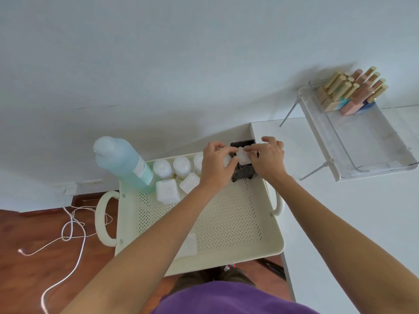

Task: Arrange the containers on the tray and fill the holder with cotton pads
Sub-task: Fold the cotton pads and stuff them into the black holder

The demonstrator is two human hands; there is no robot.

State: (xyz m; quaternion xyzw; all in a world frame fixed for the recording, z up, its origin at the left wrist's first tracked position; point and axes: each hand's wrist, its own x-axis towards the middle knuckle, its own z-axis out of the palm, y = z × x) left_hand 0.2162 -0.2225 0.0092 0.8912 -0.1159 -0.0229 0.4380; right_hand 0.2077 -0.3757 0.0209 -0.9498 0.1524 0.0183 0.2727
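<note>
Both hands meet over the black holder (pixel 242 172) at the tray's (pixel 229 223) far corner. Left hand (pixel 216 166) and right hand (pixel 267 159) each pinch an edge of a white cotton pad (pixel 243 156), fingers curled shut on it, directly above the holder. Containers (pixel 181 166) stand just left of the left fingers. Filling looks underway; next, the pad likely needs pressing down squarely into the slot. A spare pad stack (pixel 188 244) lies nearer the body, under the left forearm.

A: What's on the tray (pixel 226 252)?
B: One blue bottle (pixel 123 164); three round jars (pixel 162 168); two square jars (pixel 167 190); one black holder (pixel 243 172); one loose pad (pixel 189 244).
A: Hands?
B: Two; left hand (pixel 216 169), right hand (pixel 269 159); one clear rack (pixel 362 141) aside.
</note>
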